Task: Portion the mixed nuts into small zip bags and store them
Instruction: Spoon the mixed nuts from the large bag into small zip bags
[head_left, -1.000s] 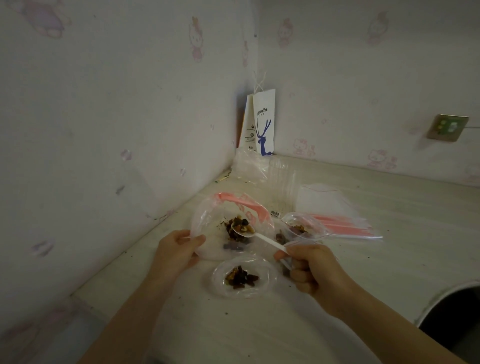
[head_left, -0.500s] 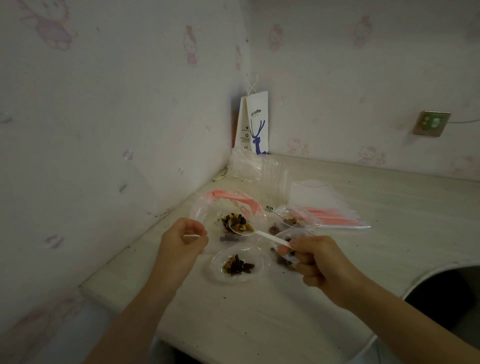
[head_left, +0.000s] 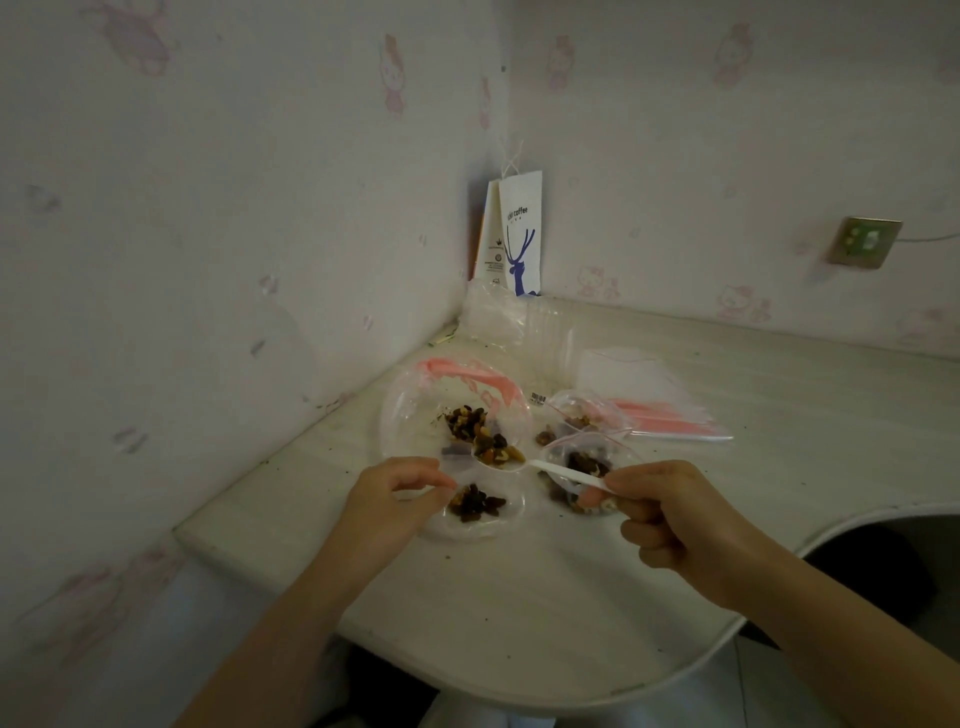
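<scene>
Mid-portioning, by the look of it. Gripping a white spoon (head_left: 550, 470) by its handle in the right hand (head_left: 670, 514), fingers curled round it, bowl heaped with nuts (head_left: 493, 452) and hovering between the big bag (head_left: 415, 415) and the near bag (head_left: 467, 530), both with nuts inside. Pinching what seems the near bag's rim with the left hand (head_left: 400, 491) (clear film, so hard to say whose edge). Next, probably: swing the load over that mouth, keep it pulled wide, tip slowly and level to avoid spills. Then zip and set beside the filled bags (head_left: 587, 462).
</scene>
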